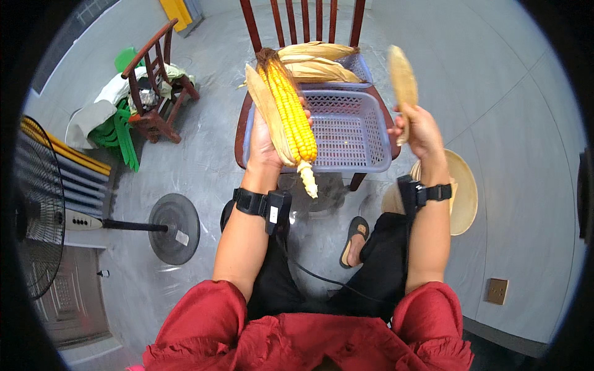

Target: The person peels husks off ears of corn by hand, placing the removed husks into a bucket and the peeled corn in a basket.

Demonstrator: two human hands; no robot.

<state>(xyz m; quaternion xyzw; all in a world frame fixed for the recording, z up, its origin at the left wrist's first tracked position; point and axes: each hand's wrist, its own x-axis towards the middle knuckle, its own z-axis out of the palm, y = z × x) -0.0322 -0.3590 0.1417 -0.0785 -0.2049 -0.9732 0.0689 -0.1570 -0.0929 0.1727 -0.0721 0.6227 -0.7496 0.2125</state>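
Note:
An ear of yellow corn lies across my left hand, which grips it from below and behind. One dry husk leaf still clings to its left side, brown silk tops the far end, and a pale stalk stub points towards me. To the right of the baskets, my right hand holds a loose dry husk leaf upright between its fingers. Beneath the corn, a lilac plastic basket rests on a wooden chair. Behind it, ears of corn in dry husks lie in a second lilac basket.
A round tan container with husks stands on the floor at the right, partly behind my right forearm. At the left are a floor fan and a small wooden chair with cloths. A dark cable runs between my forearms.

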